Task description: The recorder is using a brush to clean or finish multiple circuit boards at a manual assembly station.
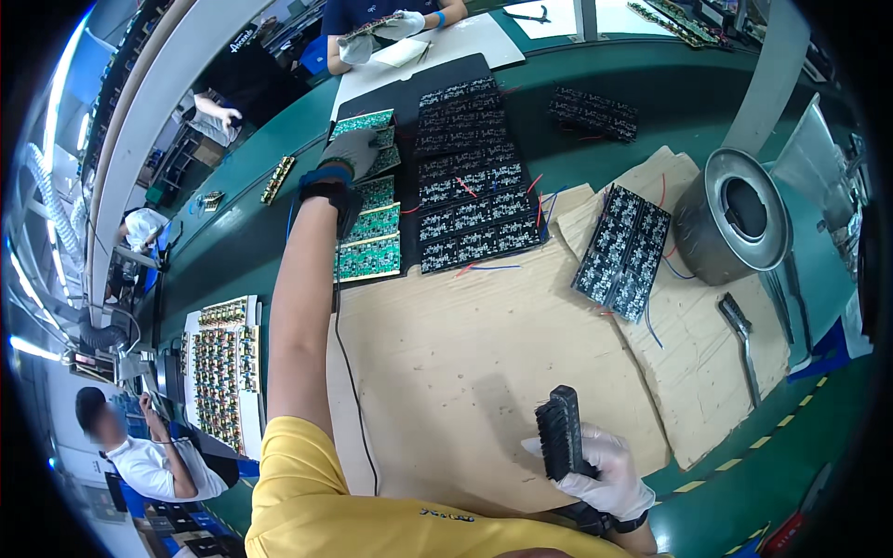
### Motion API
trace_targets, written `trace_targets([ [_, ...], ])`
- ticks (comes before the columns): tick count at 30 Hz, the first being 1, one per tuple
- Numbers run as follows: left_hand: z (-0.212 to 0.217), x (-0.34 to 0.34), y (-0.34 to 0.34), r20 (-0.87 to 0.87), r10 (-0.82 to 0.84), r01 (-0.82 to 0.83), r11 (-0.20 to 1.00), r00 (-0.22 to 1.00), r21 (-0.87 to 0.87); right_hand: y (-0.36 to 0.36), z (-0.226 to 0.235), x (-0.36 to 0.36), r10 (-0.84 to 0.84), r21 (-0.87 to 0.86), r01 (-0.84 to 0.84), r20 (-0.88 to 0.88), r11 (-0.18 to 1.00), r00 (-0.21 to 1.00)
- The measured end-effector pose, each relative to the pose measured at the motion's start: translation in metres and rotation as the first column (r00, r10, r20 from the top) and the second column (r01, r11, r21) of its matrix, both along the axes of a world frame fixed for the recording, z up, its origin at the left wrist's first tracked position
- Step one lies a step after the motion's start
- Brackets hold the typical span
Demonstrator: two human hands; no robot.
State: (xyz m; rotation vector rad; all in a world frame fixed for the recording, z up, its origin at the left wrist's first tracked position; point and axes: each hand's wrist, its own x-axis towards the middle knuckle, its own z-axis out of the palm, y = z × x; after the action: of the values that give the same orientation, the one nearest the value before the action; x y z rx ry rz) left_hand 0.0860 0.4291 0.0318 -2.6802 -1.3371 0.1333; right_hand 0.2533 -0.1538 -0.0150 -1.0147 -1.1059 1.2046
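My right hand point(609, 474), in a white glove, is closed around a black brush point(561, 432) with dark bristles, held above the cardboard near my body. My left arm stretches far forward. My left hand point(352, 153), in a grey glove with a blue band and a dark strap at the wrist, rests over the column of green circuit boards point(369, 226). Its fingers lie against the boards there, and whether they grip one is hidden. Right of that column, several black circuit boards point(479, 206) with red and blue wires lie in a row.
Brown cardboard point(465, 372) covers the near bench. On its right are a black board panel point(623, 251), a round metal pot point(730, 219) and a second brush point(739, 335). Populated boards point(221, 363) stand at left. Across the bench, another person's gloved hands point(395, 28) hold a board.
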Motion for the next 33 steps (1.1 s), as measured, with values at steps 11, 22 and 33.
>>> trace_targets([
  [11,0.002,0.006,-0.007,0.115,0.033,-0.04,0.997,0.993,0.059,0.0,0.004,0.003,-0.025,0.0,0.026,0.073,1.0,0.997],
  [22,-0.007,-0.029,-0.013,0.134,-0.027,0.012,0.993,0.991,0.116,-0.003,-0.002,0.0,-0.043,0.012,0.042,0.092,0.999,0.995],
  [33,0.028,-0.027,-0.095,0.246,-0.16,0.161,0.987,0.956,0.018,-0.008,-0.003,0.001,-0.047,-0.028,0.048,0.064,0.998,0.997],
])
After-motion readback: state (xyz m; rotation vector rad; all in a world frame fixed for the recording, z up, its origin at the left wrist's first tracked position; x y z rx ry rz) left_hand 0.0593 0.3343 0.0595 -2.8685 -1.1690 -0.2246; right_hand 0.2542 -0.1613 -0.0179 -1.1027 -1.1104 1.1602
